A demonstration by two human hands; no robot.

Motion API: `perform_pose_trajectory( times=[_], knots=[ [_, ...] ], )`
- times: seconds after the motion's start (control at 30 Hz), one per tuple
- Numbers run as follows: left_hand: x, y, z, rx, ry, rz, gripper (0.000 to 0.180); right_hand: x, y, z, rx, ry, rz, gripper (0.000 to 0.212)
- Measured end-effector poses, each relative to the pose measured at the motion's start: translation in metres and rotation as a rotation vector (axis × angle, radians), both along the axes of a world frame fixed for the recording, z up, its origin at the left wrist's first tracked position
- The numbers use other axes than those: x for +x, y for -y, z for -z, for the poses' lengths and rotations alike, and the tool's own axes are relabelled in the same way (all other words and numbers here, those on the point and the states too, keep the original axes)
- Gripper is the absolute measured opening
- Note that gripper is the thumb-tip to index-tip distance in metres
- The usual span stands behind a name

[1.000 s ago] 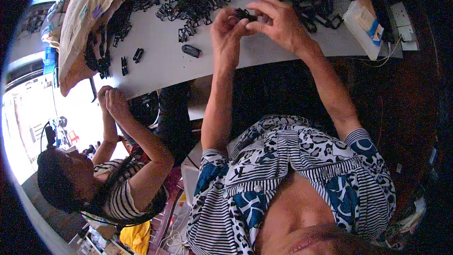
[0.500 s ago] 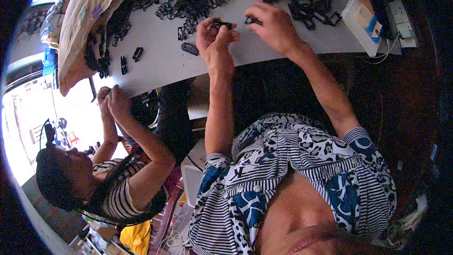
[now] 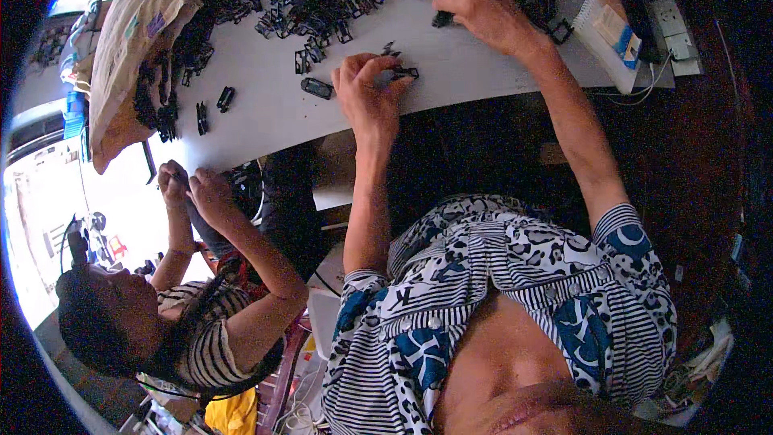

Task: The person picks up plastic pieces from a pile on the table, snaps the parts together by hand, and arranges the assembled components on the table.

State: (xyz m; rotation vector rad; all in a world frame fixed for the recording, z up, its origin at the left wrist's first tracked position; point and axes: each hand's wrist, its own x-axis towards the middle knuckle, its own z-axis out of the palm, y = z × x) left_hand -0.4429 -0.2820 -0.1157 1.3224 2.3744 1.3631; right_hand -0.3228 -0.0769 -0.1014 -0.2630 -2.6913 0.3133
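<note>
Near the table's front edge, my left hand [image 3: 366,97] is closed with its fingertips on a small black plastic frame [image 3: 405,73]. Another thin black piece [image 3: 390,50] shows just beyond those fingers; whether it is held too, I cannot tell. Farther right, my right hand [image 3: 491,16] pinches a small dark plastic piece [image 3: 441,19] at the edge of the heap. Left of my left hand lies an oval black part [image 3: 316,88], flat on the white table [image 3: 266,109]. A large heap of black plastic frames [image 3: 318,8] spreads over the far side.
At left stands a pale sack [image 3: 133,56] with black parts beside it. Two loose black parts [image 3: 225,98] lie near it. A co-worker [image 3: 209,306] sits at left, hands raised at the table edge. On the right are a spiral notebook [image 3: 605,36] and a white power socket [image 3: 680,42] with a cable.
My right hand has moved away and right, to the heap's edge, with a dark piece in its fingers. My left hand has come slightly nearer me and turned palm down, still holding a black frame.
</note>
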Motion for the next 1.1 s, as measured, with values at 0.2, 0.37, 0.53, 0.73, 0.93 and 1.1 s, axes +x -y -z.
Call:
perform_pose_trajectory(
  times=[0.2, 0.37, 0.53, 0.73, 0.93, 1.1],
  knots=[
    [0.006, 0.002, 0.008, -0.051, -0.166, 0.021, 0.031, 0.004, 0.005, 0.004, -0.003, -0.092, 0.015, 0.027],
    [0.008, -0.004, 0.005, -0.034, -0.304, -0.026, 0.041, 0.013, 0.029, 0.009, -0.373, -0.078, 0.152, 0.025],
    [0.020, -0.023, -0.008, 0.106, 0.027, 0.013, 0.032, 0.011, 0.051, -0.002, -0.579, -0.204, 0.119, 0.024],
    [0.031, -0.046, -0.005, 0.241, 0.609, 0.219, 0.016, 0.016, 0.054, 0.008, -0.559, -0.380, 0.122, 0.025],
    [0.033, -0.044, -0.016, 0.212, 0.894, 0.318, 0.012, 0.027, 0.047, 0.001, -1.127, -0.364, -0.112, 0.022],
    [0.041, -0.047, -0.025, 0.248, 0.984, 0.322, 0.012, 0.033, 0.040, -0.001, -1.123, -0.297, -0.040, 0.015]
  ],
)
